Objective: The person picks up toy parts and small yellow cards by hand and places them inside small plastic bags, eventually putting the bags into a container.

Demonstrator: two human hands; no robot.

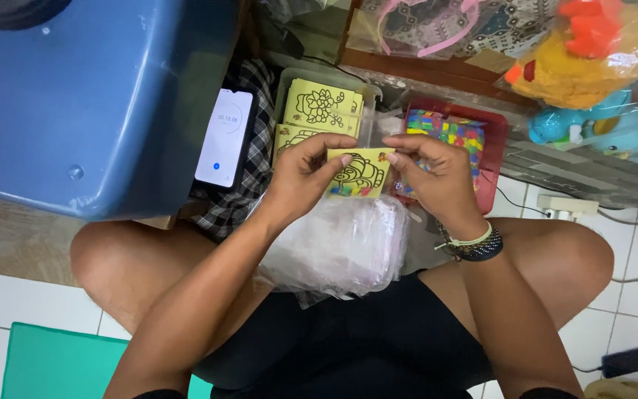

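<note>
Hands: left hand (300, 174) and right hand (437, 177) each pinch one yellow card (359, 174) over the bag pile (341, 247) on the lap. More cards (319, 107) remain in the tray (369, 94); card looks not bagged yet.

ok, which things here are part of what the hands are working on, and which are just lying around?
In use:
- yellow picture card, pinched by left hand and right hand
- stack of matching yellow cards in a clear tub
- pile of clear plastic bags on the lap

Lying about:
- phone
- blue bin
- red tray of coloured pieces
- wrapped plush toys
</note>
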